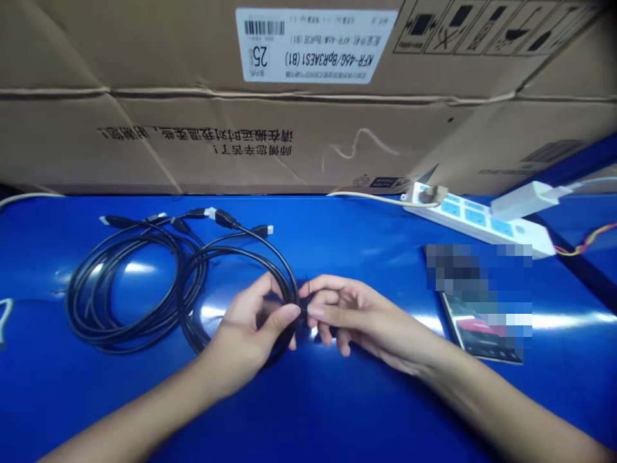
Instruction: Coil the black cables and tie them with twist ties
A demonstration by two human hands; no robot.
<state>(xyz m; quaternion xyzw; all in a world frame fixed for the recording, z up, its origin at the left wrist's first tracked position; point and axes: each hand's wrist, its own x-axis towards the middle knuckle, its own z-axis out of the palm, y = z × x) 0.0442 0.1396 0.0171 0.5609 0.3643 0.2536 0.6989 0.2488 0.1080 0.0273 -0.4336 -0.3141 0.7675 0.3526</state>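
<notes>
- Left hand (245,328) and right hand (366,318) pinch together on a black cable (241,253), looped on the blue surface (337,411).
- Cable looks light, limp and slippery; firmest hold is around the coil.

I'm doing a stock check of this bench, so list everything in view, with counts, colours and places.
cardboard box: one, brown, behind the table
box label: one, white, on the box
black cable coils: two, black, left and centre of the table
cable plugs: about six, black, at the coils' far side
power strip: one, white with blue panels, far right
plug adapter: one, white, beside the power strip
cord: one, cream, running into the power strip
thin wires: a few, red and yellow, right edge
flat item: one, dark, partly pixelated, right of the hands
tabletop: one, glossy blue, under everything
left hand: one, pinching the nearer coil
right hand: one, pinching the same spot
</notes>
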